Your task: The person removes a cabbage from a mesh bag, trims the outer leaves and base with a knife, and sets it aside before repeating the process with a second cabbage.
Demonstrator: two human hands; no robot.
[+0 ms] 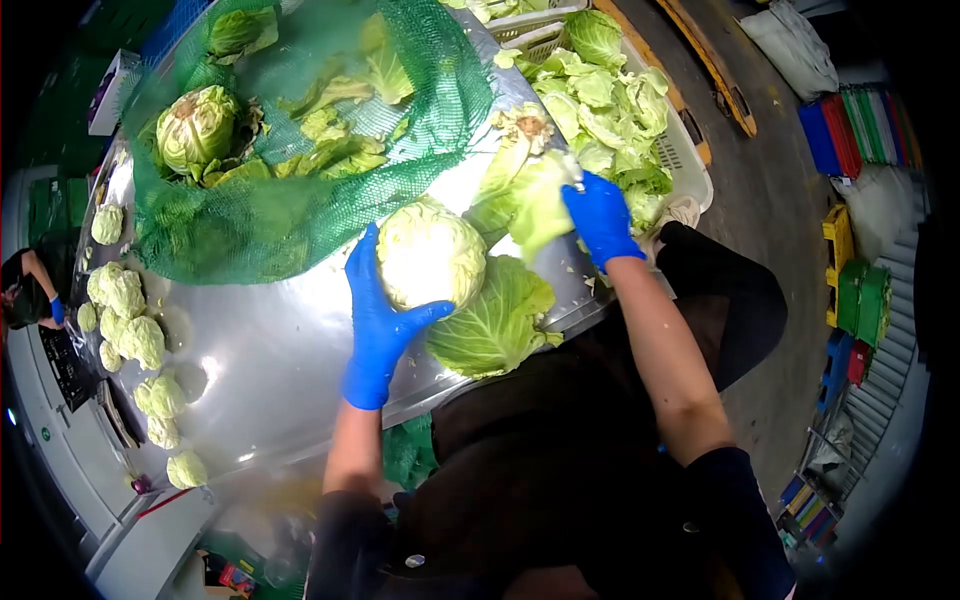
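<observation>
My left hand (385,325), in a blue glove, curves around the side of a pale, trimmed cabbage (432,255), thumb at its near edge. Close to the crate, my right hand (603,220), also gloved in blue, is closed on a loose cabbage leaf (543,205). A small shiny bit shows at its fingertips; I cannot make out what it is. Beneath the cabbage's near side lies a large green outer leaf (495,318). Farther up, a green mesh sack (230,235) spreads over the table with an untrimmed cabbage (197,130) and torn leaves.
A white crate (690,165) heaped with cabbage leaves (600,95) stands right of the metal table (270,340). Several small trimmed cabbages (140,340) line the table's left side. Another person's gloved hand (57,311) shows at far left. Stacked crates (862,300) stand at right.
</observation>
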